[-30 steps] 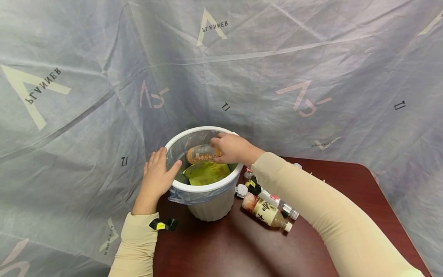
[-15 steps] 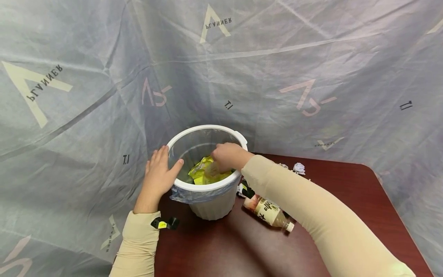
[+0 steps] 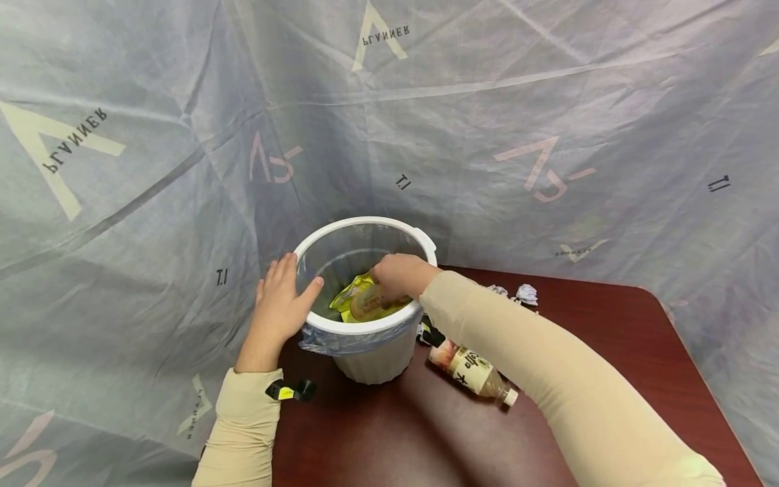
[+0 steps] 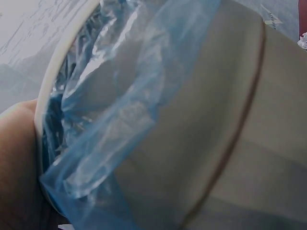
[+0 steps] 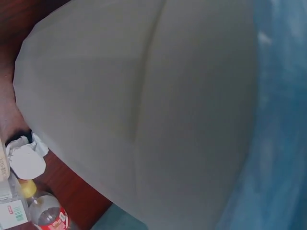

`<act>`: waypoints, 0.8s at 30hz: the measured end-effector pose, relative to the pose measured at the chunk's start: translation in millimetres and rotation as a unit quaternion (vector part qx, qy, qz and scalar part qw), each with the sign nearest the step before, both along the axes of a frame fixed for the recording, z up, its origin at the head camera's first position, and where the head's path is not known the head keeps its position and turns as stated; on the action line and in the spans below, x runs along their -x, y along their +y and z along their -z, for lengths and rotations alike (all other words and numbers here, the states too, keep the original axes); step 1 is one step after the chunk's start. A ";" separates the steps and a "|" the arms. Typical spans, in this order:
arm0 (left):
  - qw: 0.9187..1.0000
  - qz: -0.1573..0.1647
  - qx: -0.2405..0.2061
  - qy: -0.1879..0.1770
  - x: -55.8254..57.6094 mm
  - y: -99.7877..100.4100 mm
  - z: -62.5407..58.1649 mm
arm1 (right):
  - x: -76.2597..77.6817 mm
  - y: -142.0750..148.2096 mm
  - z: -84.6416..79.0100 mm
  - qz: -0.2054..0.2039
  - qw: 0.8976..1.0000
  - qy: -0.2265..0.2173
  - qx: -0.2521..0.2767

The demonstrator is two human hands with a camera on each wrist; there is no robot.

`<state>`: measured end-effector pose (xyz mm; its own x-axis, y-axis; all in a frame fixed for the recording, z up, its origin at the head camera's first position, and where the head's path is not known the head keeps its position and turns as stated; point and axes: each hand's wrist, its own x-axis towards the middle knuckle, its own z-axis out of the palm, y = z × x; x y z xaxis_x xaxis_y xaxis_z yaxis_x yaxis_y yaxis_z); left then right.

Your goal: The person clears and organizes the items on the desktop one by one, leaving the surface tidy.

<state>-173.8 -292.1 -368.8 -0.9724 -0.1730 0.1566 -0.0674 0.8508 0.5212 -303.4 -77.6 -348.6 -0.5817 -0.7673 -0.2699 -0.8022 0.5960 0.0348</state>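
Note:
My left hand [image 3: 281,311] rests on the left rim of a white trash bin [image 3: 374,365], fingers straight and thumb reaching over the inside. In the left wrist view, part of the left hand [image 4: 17,163] lies against the rim beside the blue liner bag [image 4: 124,120]. My right hand [image 3: 398,276] is down inside the bin and grips a clear plastic bottle [image 3: 367,304] with an orange-toned label; its fingertips are partly hidden. Under the bottle lies a crumpled yellow-green wrapper [image 3: 348,297]. The right wrist view shows the bin's outer wall [image 5: 134,115] but no hand.
A labelled drink bottle [image 3: 471,370] lies on the dark red table [image 3: 377,439], right of the bin. Crumpled paper [image 3: 526,294] sits behind the right forearm. A bottle with a red label [image 5: 50,213] and a small box [image 5: 12,213] show in the right wrist view.
My right hand has gone lower into the bin with the bottle, which was near rim level before. The wrapper inside has shifted and crumpled. The left hand stays at the rim.

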 end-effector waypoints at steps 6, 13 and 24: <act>1.000 0.000 0.004 0.007 -0.2 -1.1 -3.2 | -2.7 -2.0 0.3 0.027 0.999 -0.017 -0.026; 1.000 -0.002 0.004 0.006 -1.7 -2.0 -5.1 | -6.4 -3.6 -1.0 0.003 0.998 0.005 -0.057; 1.000 0.004 0.004 0.008 -1.0 0.0 -1.0 | -2.5 6.4 -16.0 -0.021 0.998 0.033 0.057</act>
<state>-172.8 -292.1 -367.9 -0.9711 -0.1635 0.1738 -0.0516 0.8550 0.5160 -300.9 -71.2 -332.6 -0.5621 -0.8148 -0.1421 -0.8248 0.5649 0.0234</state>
